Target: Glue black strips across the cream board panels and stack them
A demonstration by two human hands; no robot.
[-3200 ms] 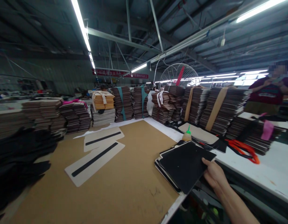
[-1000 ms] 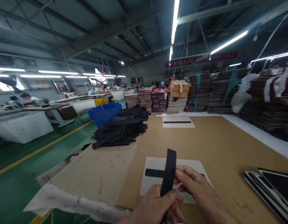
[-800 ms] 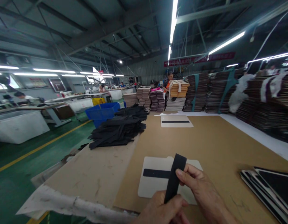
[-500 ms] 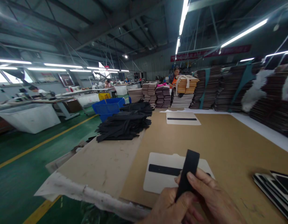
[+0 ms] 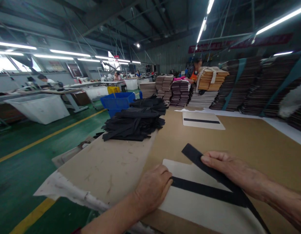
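A white panel [image 5: 196, 208] with a black strip [image 5: 204, 191] along its middle lies on the brown board table [image 5: 250, 143] just in front of me. My left hand [image 5: 152, 190] rests palm down on the panel's left edge, fingers laid at the near end of that strip, holding nothing. My right hand [image 5: 228, 169] pinches a second, loose black strip [image 5: 191, 152]. This strip runs slantwise over the panel, from its free end at the far left down to the lower right under my forearm.
A heap of black strips [image 5: 135, 125] lies at the table's left side, and another white panel [image 5: 202, 120] further back. Banded stacks of boards [image 5: 240, 84] line the back and right. A blue bin [image 5: 117, 100] and white tub [image 5: 38, 109] stand on the green floor. A person [image 5: 195, 70] works behind the stacks.
Both hands held the loose strip upright before. Now my left hand has let go and rests on the panel, and my right hand has lowered the strip slantwise across it.
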